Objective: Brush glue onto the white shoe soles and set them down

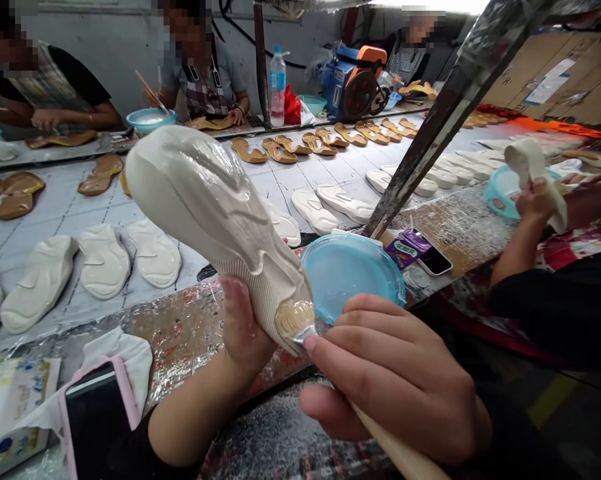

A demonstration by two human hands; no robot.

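Observation:
My left hand grips a white shoe sole near its narrower lower end, holding it tilted up over the bench. The sole's ridged side and moulded, wet-looking face show. My right hand is closed around a brush with a pale wooden handle. Its tan bristles press against the lower end of the sole. Just behind the brush stands a light blue bowl that looks to contain a pale liquid. More white soles lie beyond my left hand on the white, line-marked surface.
Left are a pink-cased phone and white tissue. A purple packet and white phone lie by the bowl. A slanted metal post crosses the right. Brown soles lie farther back; several people work around.

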